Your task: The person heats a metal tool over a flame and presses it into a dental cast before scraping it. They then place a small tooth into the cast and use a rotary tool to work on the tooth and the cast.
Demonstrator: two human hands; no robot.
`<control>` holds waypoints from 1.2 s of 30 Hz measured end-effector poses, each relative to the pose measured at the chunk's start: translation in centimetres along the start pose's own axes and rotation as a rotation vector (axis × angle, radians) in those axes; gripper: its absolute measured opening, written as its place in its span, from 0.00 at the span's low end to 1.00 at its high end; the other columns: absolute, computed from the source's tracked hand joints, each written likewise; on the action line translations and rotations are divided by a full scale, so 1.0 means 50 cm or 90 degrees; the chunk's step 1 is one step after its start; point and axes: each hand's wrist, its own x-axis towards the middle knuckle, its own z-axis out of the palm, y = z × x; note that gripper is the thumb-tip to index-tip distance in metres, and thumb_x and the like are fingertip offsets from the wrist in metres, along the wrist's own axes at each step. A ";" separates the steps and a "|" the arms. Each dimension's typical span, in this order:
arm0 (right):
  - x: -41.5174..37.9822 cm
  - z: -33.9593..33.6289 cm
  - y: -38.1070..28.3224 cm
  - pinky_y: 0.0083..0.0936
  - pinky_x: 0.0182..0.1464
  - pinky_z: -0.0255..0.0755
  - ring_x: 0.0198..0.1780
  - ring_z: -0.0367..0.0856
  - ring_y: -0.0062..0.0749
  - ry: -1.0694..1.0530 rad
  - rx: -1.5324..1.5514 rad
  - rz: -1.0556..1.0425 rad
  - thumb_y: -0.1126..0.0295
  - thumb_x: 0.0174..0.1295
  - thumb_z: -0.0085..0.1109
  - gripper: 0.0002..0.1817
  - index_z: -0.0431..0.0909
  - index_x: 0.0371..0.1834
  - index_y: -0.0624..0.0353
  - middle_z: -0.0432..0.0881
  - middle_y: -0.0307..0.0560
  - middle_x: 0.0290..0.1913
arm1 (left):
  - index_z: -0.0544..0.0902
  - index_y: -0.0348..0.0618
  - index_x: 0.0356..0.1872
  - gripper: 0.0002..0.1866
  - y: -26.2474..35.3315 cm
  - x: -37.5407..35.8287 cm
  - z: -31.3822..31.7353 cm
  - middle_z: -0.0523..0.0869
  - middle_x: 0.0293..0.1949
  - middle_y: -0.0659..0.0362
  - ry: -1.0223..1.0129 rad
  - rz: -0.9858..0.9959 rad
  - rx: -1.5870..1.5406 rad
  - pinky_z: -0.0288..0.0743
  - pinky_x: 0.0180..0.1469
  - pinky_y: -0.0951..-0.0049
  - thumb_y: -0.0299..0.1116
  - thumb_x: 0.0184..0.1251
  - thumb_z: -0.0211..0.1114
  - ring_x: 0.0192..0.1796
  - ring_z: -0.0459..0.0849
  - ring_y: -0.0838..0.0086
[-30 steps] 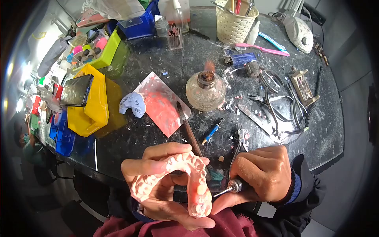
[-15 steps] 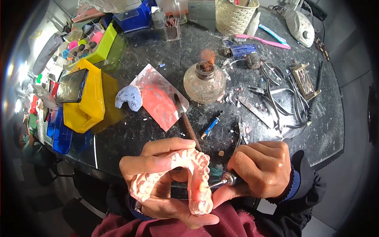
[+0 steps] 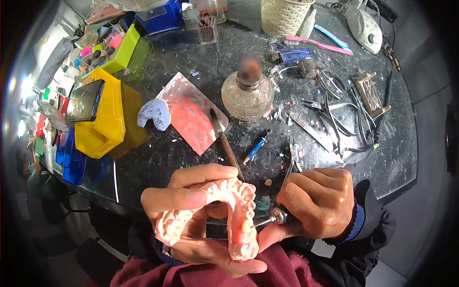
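Pale pink is the dental cast point(image 3: 238, 217) at six o'clock. The left hand point(image 3: 195, 230) pinches it, fingers on the far side and thumb under the near end. At four o'clock the right hand point(image 3: 318, 203), fingers curled, grips a metal-tipped tool point(image 3: 277, 216); its thin tip is at an orange patch point(image 3: 245, 226) of the cast, but whether it touches I cannot tell. Further on the dark worktop point(image 3: 394, 165), a blue pencil point(image 3: 256, 149) lies near the centre, pliers point(image 3: 346, 125) toward three, and a red-smeared sheet point(image 3: 190, 119) at ten, just beside a blue mould point(image 3: 154, 115). Beyond, toward one o'clock, stands a glass burner point(image 3: 247, 102), then a cream basket point(image 3: 285, 19).
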 end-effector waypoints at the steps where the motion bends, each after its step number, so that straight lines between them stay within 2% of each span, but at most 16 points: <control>1: -0.001 0.002 0.000 0.19 0.14 0.61 0.14 0.69 0.22 0.005 -0.001 -0.002 0.42 0.43 0.62 0.26 0.66 0.18 0.54 0.62 0.35 0.16 | 0.54 0.40 0.58 0.63 -0.001 0.000 0.002 0.68 0.52 0.39 0.004 0.005 0.001 0.83 0.35 0.73 0.47 0.16 0.87 0.34 0.84 0.61; 28: -0.004 0.005 0.001 0.19 0.13 0.58 0.14 0.67 0.20 0.031 -0.044 -0.017 0.45 0.44 0.61 0.24 0.67 0.17 0.55 0.60 0.34 0.16 | 0.56 0.43 0.57 0.61 -0.007 0.000 -0.009 0.70 0.51 0.42 -0.045 0.018 -0.023 0.83 0.33 0.76 0.49 0.16 0.87 0.33 0.85 0.64; 36: -0.005 0.006 0.000 0.18 0.13 0.56 0.13 0.65 0.19 0.027 -0.052 -0.026 0.46 0.45 0.61 0.24 0.64 0.16 0.54 0.59 0.34 0.16 | 0.54 0.44 0.58 0.62 -0.009 -0.001 -0.006 0.70 0.52 0.42 -0.039 0.024 0.051 0.83 0.34 0.75 0.49 0.16 0.87 0.33 0.85 0.64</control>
